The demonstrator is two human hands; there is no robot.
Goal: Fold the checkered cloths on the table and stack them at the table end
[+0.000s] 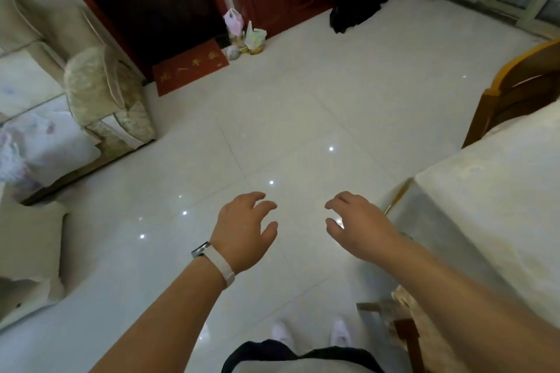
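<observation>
My left hand (245, 228), with a white band on the wrist, hovers over the tiled floor with curled, spread fingers and holds nothing. My right hand (357, 222) is held out beside it, also empty with its fingers apart, just left of the table's corner. The table (491, 191) stands at the right under a pale cream cover. No checkered cloth shows anywhere in view.
A cream sofa (100, 94) stands at the left. A red doormat (189, 68) and small bags (245, 36) lie by dark wooden doors at the back. A black bag (357, 7) lies on the floor. A wooden chair (521, 88) stands behind the table.
</observation>
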